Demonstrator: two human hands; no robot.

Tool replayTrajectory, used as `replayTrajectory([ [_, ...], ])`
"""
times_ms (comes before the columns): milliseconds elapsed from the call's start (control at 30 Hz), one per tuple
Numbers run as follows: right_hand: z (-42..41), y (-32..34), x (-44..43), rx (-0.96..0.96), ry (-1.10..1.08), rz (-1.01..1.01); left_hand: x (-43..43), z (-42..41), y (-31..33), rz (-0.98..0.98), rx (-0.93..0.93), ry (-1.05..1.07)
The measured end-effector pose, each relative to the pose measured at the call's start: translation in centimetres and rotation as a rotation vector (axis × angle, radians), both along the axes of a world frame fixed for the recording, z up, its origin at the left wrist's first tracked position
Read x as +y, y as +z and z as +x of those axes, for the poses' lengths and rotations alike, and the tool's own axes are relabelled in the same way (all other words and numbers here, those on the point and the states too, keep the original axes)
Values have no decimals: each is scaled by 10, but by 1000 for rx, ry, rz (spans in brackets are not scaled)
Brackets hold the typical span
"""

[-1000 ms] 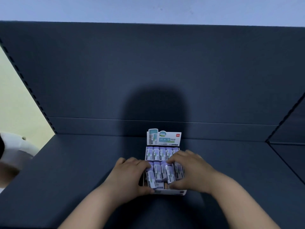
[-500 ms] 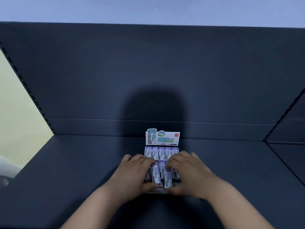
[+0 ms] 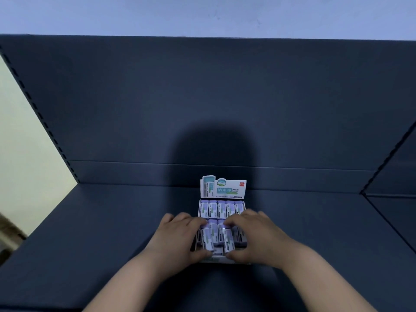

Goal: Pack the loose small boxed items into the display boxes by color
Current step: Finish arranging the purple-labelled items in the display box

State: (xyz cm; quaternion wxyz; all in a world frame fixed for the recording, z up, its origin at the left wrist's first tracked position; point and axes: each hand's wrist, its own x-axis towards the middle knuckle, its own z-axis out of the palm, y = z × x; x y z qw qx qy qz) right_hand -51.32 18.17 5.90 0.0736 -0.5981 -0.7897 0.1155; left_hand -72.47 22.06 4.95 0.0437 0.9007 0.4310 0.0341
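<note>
Box: white cardboard display box (image 3: 225, 188) with upright header card, mid-shelf.
Items: small purple-and-white boxed items (image 3: 221, 208) in rows inside; front ones tilted.
Left hand (image 3: 177, 238): pinches a tilted item.
Right hand (image 3: 258, 237): pinches its neighbour.
Around: dark blue-grey shelf (image 3: 90, 233); hands hide the front rows.

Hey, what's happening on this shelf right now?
A person is packing small purple-and-white boxed items into a white cardboard display box that sits on a dark blue-grey shelf. The left hand and right hand both grip the tilted items at the front of the box, thumbs at its front edge. The back row of five items stands neatly in place; the front ones are not yet seated.
</note>
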Motion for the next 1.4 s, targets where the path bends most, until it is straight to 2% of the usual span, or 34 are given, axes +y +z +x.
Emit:
replayTrajectory([
  [200,20,4,0,55,-87,-36,-4,6,-1,-57,-26,56],
  [333,21,4,1,32,-56,-102,-2,13,4,0,82,46],
  [500,17,1,-1,-43,15,-145,0,9,11,-22,154,54],
  [600,17,2,-5,-50,6,-125,0,6,14,-12,129,42],
  [800,7,-5,-8,-88,-89,50,-3,11,11,-10,64,44],
  [967,8,-7,-9,-77,-150,63,-7,13,6,0,26,36],
  [1167,9,-2,-11,-128,-105,59,-6,14,4,21,31,45],
  [1400,11,-1,-15,-32,-57,-5,-4,12,-1,68,23,26],
])
